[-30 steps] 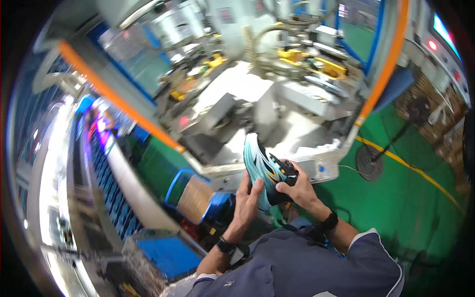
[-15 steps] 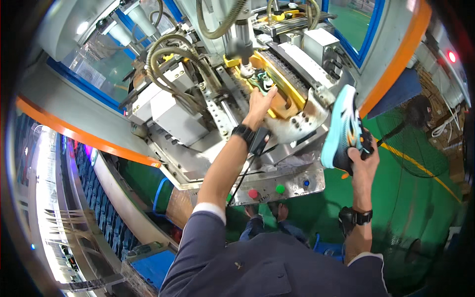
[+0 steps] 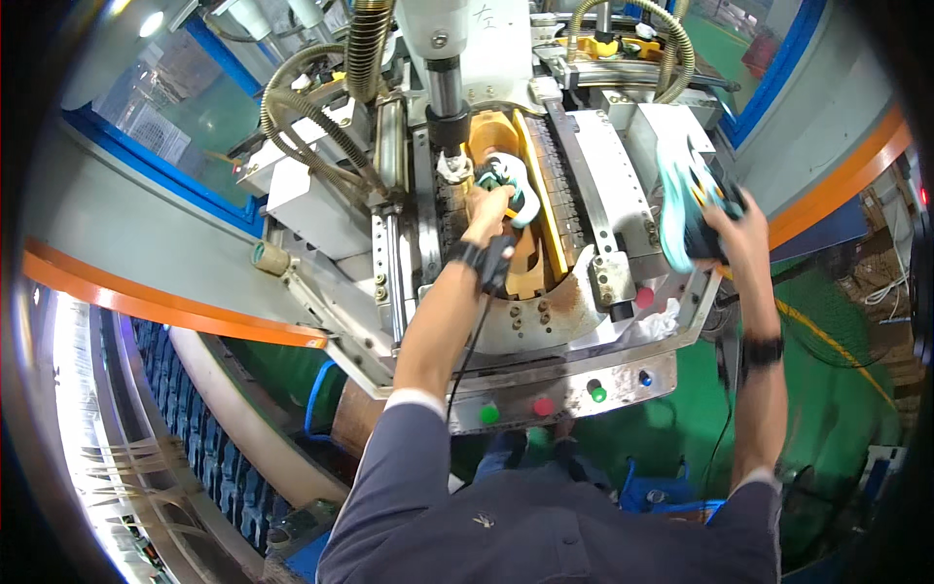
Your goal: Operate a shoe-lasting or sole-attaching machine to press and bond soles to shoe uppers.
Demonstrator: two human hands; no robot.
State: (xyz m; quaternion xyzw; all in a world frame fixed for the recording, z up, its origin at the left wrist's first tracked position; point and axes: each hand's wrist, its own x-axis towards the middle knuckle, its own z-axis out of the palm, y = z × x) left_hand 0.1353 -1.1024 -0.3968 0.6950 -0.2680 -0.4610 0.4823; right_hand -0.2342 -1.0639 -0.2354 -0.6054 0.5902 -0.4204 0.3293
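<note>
My left hand (image 3: 487,211) reaches into the middle of the machine and is closed on a sneaker (image 3: 523,185) with teal, white and dark parts. That sneaker is in the yellow-sided mould (image 3: 530,136), below the press head and beside its column (image 3: 447,102). Off to the right, above the machine's right side, my right hand (image 3: 741,234) grips a second sneaker, a teal-soled shoe (image 3: 673,209) with a black and orange upper. It is smeared by motion, with its toe end pointing away from me.
Metal clamp bars (image 3: 394,263) flank the mould, and ribbed hoses (image 3: 292,107) loop at the left. A front panel (image 3: 574,384) carries green, red and blue buttons. Orange-edged housing (image 3: 175,316) curves round both sides. A conveyor (image 3: 209,433) lies at lower left; a fan (image 3: 827,307) stands at right.
My view has shifted, bringing the machine more squarely in front. The sneaker at my left hand shows more of its pale sole outside the mould's middle. My right hand has lifted its shoe farther up and right.
</note>
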